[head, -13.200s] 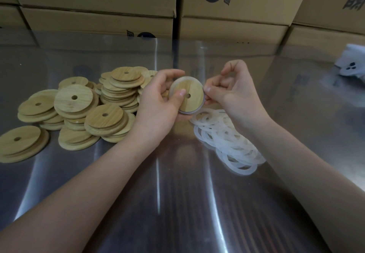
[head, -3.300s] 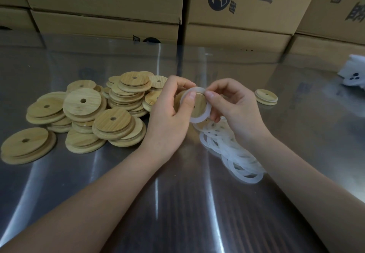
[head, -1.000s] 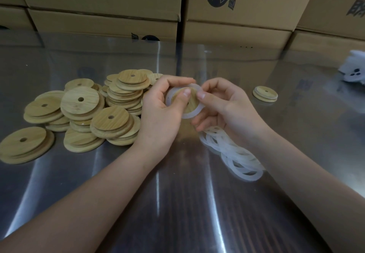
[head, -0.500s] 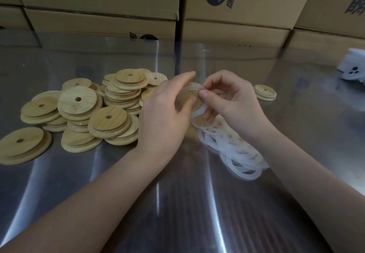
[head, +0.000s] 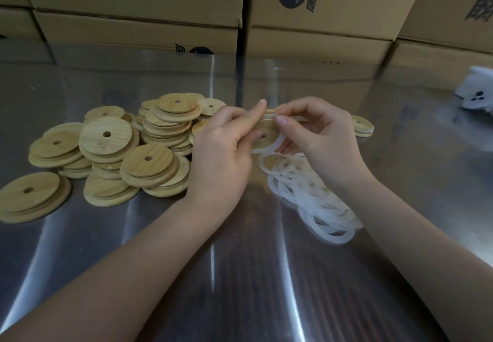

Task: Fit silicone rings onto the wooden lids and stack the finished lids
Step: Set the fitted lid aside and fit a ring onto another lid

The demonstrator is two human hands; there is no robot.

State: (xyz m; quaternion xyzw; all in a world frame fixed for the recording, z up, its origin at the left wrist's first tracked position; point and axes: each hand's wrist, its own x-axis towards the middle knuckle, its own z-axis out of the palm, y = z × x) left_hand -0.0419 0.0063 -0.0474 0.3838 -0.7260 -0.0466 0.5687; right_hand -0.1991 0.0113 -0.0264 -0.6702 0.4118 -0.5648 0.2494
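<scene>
head camera showed the left hand with its grip pinched on a wooden lid just above the tabletop, between the heap of bare lids and the pile of loose rings, while the grip of the right hand pinched a silicone ring that sat only partly round the lid's rim. to my eye, letting the stretched side go too soon could have let the ring spring off or seat twisted on the wood.
</scene>
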